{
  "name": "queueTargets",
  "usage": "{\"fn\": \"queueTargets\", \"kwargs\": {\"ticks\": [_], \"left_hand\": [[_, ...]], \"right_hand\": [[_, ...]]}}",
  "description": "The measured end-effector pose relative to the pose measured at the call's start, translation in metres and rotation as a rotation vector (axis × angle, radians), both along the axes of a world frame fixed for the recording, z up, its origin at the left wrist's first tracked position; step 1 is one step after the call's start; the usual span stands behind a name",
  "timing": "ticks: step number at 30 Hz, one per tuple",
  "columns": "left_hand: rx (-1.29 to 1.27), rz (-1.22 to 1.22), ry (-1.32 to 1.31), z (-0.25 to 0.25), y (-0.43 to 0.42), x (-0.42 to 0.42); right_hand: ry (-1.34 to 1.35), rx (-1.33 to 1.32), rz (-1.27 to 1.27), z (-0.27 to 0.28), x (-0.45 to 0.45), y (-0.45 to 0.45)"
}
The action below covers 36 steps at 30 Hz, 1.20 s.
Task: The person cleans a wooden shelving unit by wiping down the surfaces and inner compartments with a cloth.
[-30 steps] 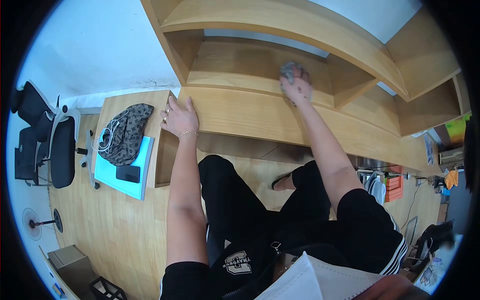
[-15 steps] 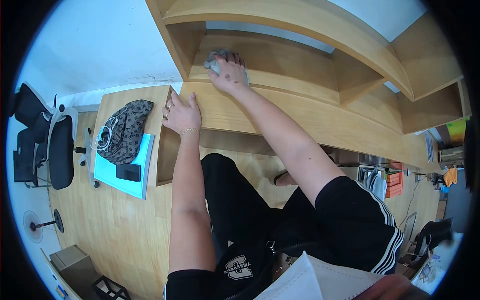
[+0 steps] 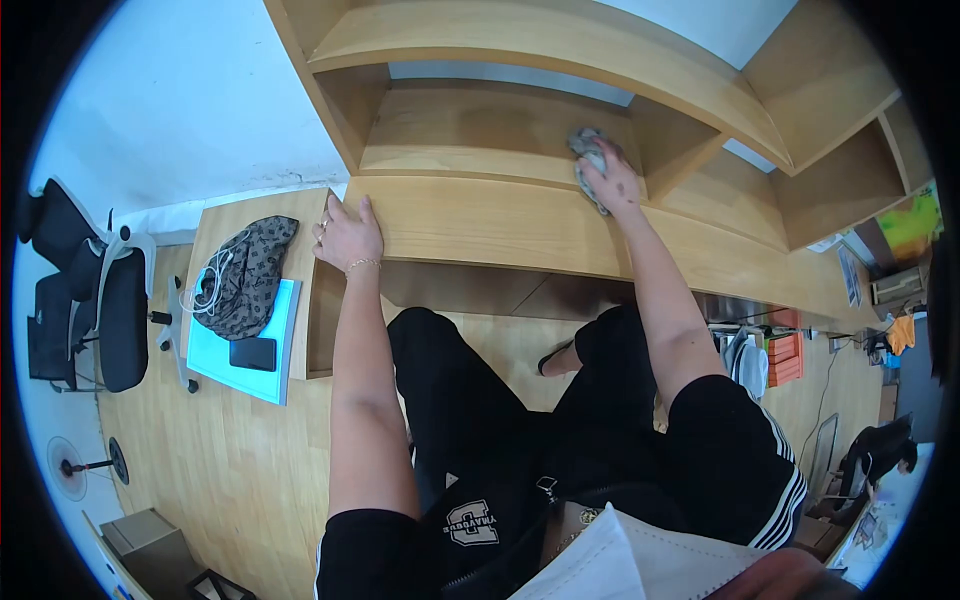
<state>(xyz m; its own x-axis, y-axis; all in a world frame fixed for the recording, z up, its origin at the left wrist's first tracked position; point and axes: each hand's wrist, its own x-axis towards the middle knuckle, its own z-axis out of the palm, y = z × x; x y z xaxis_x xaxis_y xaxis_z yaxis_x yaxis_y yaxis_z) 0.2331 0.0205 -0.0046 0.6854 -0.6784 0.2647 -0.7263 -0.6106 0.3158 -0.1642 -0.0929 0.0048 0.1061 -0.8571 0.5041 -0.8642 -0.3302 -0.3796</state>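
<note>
In the head view my right hand presses a crumpled grey cloth against the lower shelf of the wooden shelf unit, close to an upright divider. The fingers are bent over the cloth, which partly sticks out beyond them. My left hand, wearing a ring and a bracelet, lies with fingers spread at the left end of the wooden desk. It holds nothing and rests on the corner beside the low side cabinet.
On the side cabinet lie a patterned dark fabric bag, a white cable, a phone and a light-blue folder. Black office chairs stand left. A fan is lower left. Orange boxes sit right.
My right hand has slid the cloth rightward along the shelf, from its left end to near the divider. My left hand stays at the desk corner. The view has shifted slightly.
</note>
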Motion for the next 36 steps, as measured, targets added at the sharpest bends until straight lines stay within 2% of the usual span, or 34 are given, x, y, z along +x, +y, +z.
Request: {"fn": "queueTargets", "kwargs": {"ticks": [4,7,13,16,19,21,24,26,27,28,31,32,33,35,36], "left_hand": [[-0.003,0.002,0.001,-0.003,-0.001,0.001],[0.012,0.006,0.003,-0.001,0.000,0.000],[0.021,-0.008,0.038,0.006,0.003,-0.003],[0.026,-0.025,0.013,0.004,0.002,-0.002],[0.041,-0.067,-0.069,0.000,0.002,0.000],[0.027,-0.120,-0.136,-0.004,-0.001,0.001],[-0.093,-0.468,-0.476,-0.016,-0.008,-0.023],[-0.017,-0.781,-0.331,0.031,0.008,-0.095],[-0.084,-0.955,-0.301,0.034,0.005,-0.125],[-0.148,-1.128,-0.265,0.036,0.000,-0.152],[-0.144,-1.421,-0.336,0.040,-0.016,-0.219],[-0.132,-1.480,-0.386,0.038,-0.023,-0.231],[-0.052,-1.456,-0.315,0.036,-0.027,-0.239],[0.099,-1.382,-0.169,0.030,-0.029,-0.251],[0.099,-1.262,-0.172,0.027,-0.026,-0.261]], "right_hand": [[-0.101,-0.016,-0.041,-0.006,-0.023,0.023],[-0.065,-0.128,-0.041,-0.016,-0.019,0.041],[0.056,-0.078,0.084,-0.016,0.019,0.094],[-0.454,0.294,0.390,0.003,0.012,0.100],[-0.446,0.239,0.098,0.007,-0.041,0.104],[-0.246,0.148,-0.101,0.000,-0.105,0.104],[0.138,-0.045,-0.290,-0.032,-0.206,0.105],[0.240,-0.017,-0.486,-0.037,-0.227,0.116],[0.293,0.002,-0.581,-0.037,-0.233,0.122],[0.275,0.050,-0.581,-0.033,-0.231,0.126],[0.226,0.156,-0.592,-0.018,-0.216,0.129],[0.213,0.154,-0.604,-0.022,-0.220,0.127],[0.198,0.150,-0.610,-0.026,-0.222,0.123],[0.197,0.167,-0.613,-0.027,-0.224,0.122],[0.197,0.175,-0.616,-0.027,-0.224,0.121]]}}
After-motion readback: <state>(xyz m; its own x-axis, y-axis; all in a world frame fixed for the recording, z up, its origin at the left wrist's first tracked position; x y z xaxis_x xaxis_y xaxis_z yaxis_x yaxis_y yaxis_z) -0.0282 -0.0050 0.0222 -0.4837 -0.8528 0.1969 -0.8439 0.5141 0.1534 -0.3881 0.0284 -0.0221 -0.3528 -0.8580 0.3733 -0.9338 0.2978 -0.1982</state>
